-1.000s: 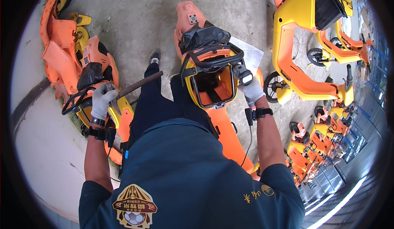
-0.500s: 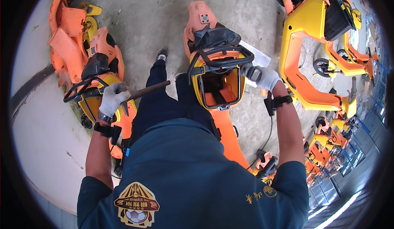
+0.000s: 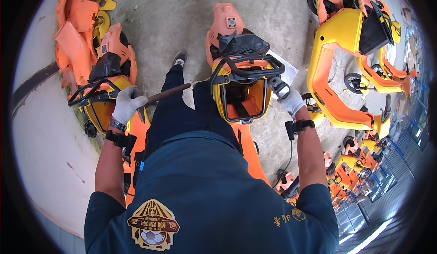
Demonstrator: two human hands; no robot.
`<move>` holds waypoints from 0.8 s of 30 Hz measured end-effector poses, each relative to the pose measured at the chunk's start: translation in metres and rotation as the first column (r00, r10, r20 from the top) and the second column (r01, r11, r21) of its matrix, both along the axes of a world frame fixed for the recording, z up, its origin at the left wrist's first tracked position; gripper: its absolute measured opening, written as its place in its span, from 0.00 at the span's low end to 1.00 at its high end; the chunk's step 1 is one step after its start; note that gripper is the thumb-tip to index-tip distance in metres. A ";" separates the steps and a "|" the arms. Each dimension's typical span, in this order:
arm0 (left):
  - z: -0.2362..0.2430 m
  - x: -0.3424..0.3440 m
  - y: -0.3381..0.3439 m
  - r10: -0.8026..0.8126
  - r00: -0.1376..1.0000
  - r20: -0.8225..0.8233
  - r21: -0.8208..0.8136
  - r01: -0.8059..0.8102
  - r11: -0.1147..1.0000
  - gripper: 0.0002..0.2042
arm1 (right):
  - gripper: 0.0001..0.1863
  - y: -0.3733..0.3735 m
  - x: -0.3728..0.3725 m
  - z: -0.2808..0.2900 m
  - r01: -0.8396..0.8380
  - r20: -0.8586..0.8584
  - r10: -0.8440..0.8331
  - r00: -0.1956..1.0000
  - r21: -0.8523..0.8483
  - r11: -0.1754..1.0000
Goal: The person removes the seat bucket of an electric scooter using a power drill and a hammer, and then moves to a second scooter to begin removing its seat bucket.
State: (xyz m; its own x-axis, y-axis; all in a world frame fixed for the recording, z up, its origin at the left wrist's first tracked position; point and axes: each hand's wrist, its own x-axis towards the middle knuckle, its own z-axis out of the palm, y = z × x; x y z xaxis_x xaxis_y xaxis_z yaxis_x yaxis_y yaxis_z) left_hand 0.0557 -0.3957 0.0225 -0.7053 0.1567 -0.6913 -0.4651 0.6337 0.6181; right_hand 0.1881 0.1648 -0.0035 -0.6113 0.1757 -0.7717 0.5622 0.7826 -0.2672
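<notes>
My left hand (image 3: pixel 126 107), in a white glove, is closed round the head end of a hammer (image 3: pixel 169 94). Its brown handle points right across my dark trousers, and part of the metal head shows below my fingers. My right hand (image 3: pixel 291 102), also gloved, grips a small black and grey rounded part (image 3: pixel 279 87) with a lens-like end. This part is at the right edge of the yellow front basket (image 3: pixel 216 100) of an orange scooter (image 3: pixel 253 151); I cannot tell whether it is fixed there. A black bar frame (image 3: pixel 248 71) spans the basket's far side.
Another orange and yellow scooter (image 3: pixel 119 49) stands at my left, beside loose orange body panels (image 3: pixel 75 56). To the right is a yellow and orange scooter frame (image 3: pixel 318 76) with a black box (image 3: pixel 374 29). Several more scooters (image 3: pixel 350 167) crowd the lower right. A white sheet (image 3: pixel 287 70) lies on the floor.
My right hand has drawn lower and nearer to me, and the black and grey part has turned and moved slightly down. My left hand still holds the hammer, nearly unmoved. The view has shifted slightly.
</notes>
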 end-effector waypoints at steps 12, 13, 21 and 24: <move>-0.004 0.016 -0.006 0.047 0.999 0.022 0.035 -0.048 0.998 0.24 | 0.26 -0.001 0.014 0.001 0.061 -0.036 -0.060 0.998 0.024 0.998; -0.006 0.013 -0.008 0.059 0.994 0.088 0.071 -0.065 0.995 0.24 | 0.24 0.014 0.031 -0.026 0.127 -0.090 -0.133 0.987 -0.076 0.989; -0.008 0.004 -0.015 -0.016 1.000 0.016 0.024 0.016 1.000 0.20 | 0.25 -0.047 0.026 0.005 0.168 -0.266 -0.264 0.927 -0.334 0.927; -0.008 -0.002 -0.011 -0.013 1.000 0.019 0.009 0.012 1.000 0.20 | 0.29 -0.092 0.051 -0.029 0.073 -0.318 -0.148 0.937 -0.236 0.969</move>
State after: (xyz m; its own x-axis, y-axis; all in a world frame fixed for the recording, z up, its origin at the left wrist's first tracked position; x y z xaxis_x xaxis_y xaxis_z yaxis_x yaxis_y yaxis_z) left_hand 0.0536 -0.4067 0.0143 -0.6900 0.1717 -0.7031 -0.4688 0.6341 0.6149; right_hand 0.2389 0.0731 -0.0329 -0.8241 0.1080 -0.5560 0.4921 0.6226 -0.6085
